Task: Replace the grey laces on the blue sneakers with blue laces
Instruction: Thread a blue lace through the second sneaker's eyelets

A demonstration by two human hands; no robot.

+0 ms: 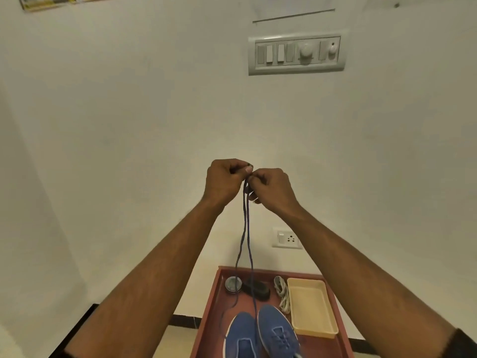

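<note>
Head view, taking the red-brown table [214,308] as the landmark. High above the table, both hands are raised and meet in front of the wall. The left hand [222,180] has its grip pressed together on the top of a blue lace [246,228], thumb and forefinger pinching it; the right hand [271,189] pinches the same lace just beside, fingers curled. The two strands hang side by side from the hands down to the table, one trailing off towards its left part, the other running to the sneakers. Held up this way, the strands likely hang straight so their ends can be matched for length before further threading.

On the table's near end stand the two blue sneakers [260,334], toes pointing away from the person. The right one shows blue lacing across its eyelets; the left one's lacing is cut off by the frame edge, so I cannot tell its state. A bundle of grey laces [282,293] lies at the far part of the table, just beside a cream tray [311,307] on the right side, so the old laces seem already off. Left of the bundle sit a dark object [259,289] and a round tin [233,284]. On the wall beyond the table is a socket [287,238], and far above it a switch panel [295,55].
</note>
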